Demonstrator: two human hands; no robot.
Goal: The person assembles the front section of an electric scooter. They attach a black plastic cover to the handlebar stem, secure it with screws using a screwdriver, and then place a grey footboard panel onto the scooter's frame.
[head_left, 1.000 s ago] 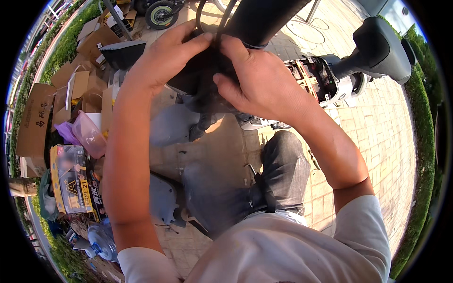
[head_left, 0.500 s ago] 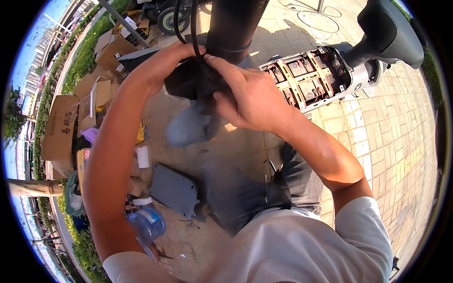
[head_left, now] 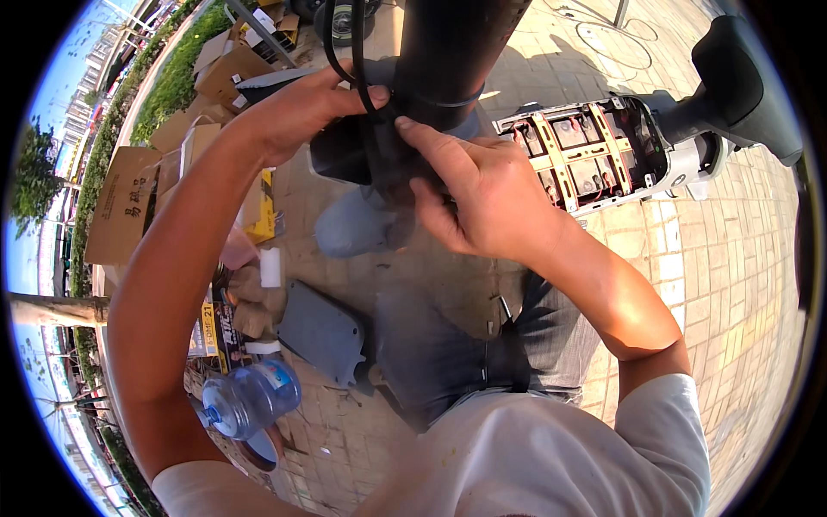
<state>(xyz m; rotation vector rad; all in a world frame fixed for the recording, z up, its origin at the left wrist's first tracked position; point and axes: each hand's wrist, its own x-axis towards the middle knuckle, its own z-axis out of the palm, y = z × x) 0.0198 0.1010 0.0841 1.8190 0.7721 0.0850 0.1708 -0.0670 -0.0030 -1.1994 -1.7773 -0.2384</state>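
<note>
A scooter's thick black column [head_left: 457, 43] rises ahead of me, with black cables [head_left: 363, 60] hanging in front of it. At its base is a dark plastic part [head_left: 340, 155], mostly in shadow. My left hand [head_left: 297, 112] bends over this part from the left, its thumb beside the cable and its other fingers largely hidden. My right hand [head_left: 495, 189] grips from the right, index fingertip pressing near the column's foot and thumb lower down. What lies between the fingers is too dark to see well.
Right of the column, the scooter's open deck [head_left: 577, 155] shows batteries under metal straps, with a black seat [head_left: 732, 86] beyond. Left on the paving are cardboard boxes [head_left: 125, 207], a large clear water bottle [head_left: 254, 398] and a grey panel [head_left: 320, 336].
My left thumb and right index finger, nearly touching before, are now slightly apart. My left forearm has swung outward to the left, uncovering more of the bottle. The view has shifted a little.
</note>
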